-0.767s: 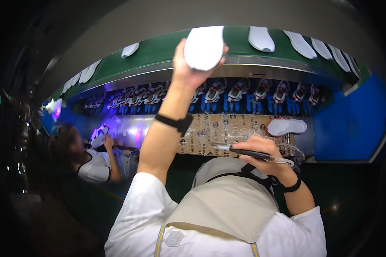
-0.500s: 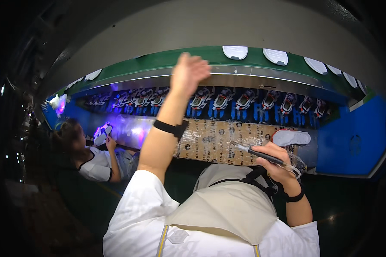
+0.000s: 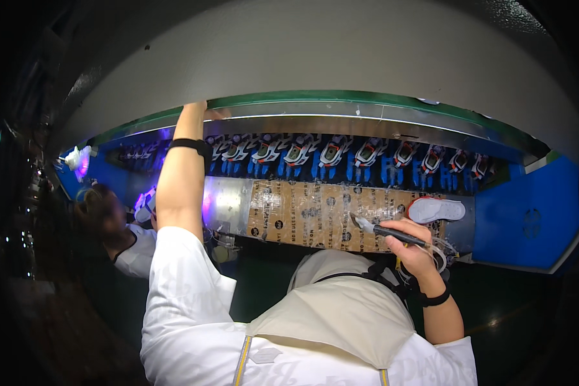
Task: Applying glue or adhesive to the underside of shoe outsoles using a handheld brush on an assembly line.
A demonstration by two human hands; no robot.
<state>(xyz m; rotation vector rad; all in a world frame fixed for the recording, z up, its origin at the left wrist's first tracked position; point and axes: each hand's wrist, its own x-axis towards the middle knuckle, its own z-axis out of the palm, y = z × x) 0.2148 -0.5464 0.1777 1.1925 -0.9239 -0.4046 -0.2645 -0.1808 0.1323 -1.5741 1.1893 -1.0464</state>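
Observation:
My right hand (image 3: 410, 248) is closed around the black handle of a brush (image 3: 395, 234) with a metal collar and a dark tip. A clear tube trails from its back end. The tip points left, above the brown-papered part of the bench (image 3: 302, 212). Just beyond that hand lies a white shoe sole (image 3: 436, 210) with a red edge at its left end. My left arm stretches far forward to the upper green belt (image 3: 289, 97). The overhead grey panel covers most of my left hand (image 3: 206, 110), so its fingers and anything in them are hidden.
Several white-and-grey shoe uppers (image 3: 333, 153) stand on blue holders in a row behind the bench. A metal rail (image 3: 341, 109) runs above them. A blue side panel (image 3: 527, 219) bounds the right. At the left, another person (image 3: 125, 241) works near a purple-lit lamp (image 3: 77, 161).
My left hand has gone left and forward, from open view to partly under the grey panel. The white soles on the green belt are now mostly hidden. My right hand has barely moved.

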